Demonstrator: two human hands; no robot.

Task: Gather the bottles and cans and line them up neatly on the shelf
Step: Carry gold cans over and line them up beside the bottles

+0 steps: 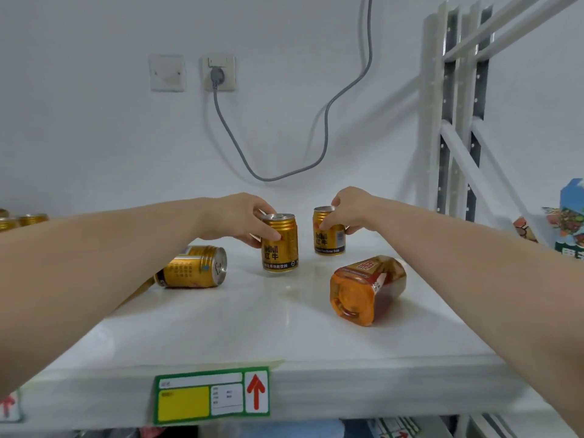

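Nearest the person, the front edge of the white shelf (316, 384) carries a green-bordered label (211, 395) with a yellow patch and a red arrow, below and between the two forearms. Behind that edge the shelf top lies bare across a wide stretch between the arms, open room right up to the drinks.

Just inside the right forearm an orange bottle (368, 289) lies on its side, its base turned toward the person; amber liquid shows through its wall. Inside the left forearm a gold can on its side (192, 267) points its closed top toward the middle.

Farther in, the left hand (235, 219) is closed around an upright gold can (279, 243), thumb on the front, fingers behind. Just beside it, apart, the right hand (349, 213) grips a second upright can (328, 232) near its rim. Both tops look closed.

Left of the left arm, more gold cans (22, 219) sit at the frame's edge. Right of the right arm stand a colourful carton (568, 216) and the white rack upright (455, 115). Beyond the hands the shelf meets the wall, with a socket (218, 73) and a grey cable (325, 121)
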